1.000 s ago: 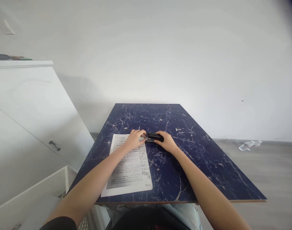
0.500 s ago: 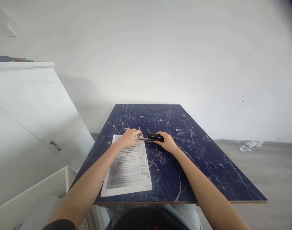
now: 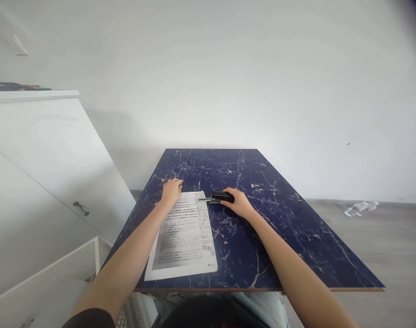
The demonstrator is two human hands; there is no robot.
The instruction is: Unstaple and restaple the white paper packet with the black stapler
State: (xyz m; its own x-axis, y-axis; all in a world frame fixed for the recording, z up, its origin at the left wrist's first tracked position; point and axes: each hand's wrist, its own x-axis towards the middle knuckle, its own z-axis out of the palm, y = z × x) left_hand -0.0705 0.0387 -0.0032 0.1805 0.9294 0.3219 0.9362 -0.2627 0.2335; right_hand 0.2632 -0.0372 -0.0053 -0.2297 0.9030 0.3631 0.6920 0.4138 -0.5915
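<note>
Plain whitish wall point(image 3: 228, 82) past the far edge of the worktop point(image 3: 214, 164), white cabinet point(image 3: 40, 150) off the left, greyish floor point(image 3: 372, 250) off the right.

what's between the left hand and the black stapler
In the head view, the upper part of the printed sheet lies between the left hand and the black stapler, whose metal piece juts toward the hand.

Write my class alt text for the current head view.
The right hand holds a black stapler, its metal rod over a printed page on a blue marbled table; the left hand is at the page's far end.
</note>
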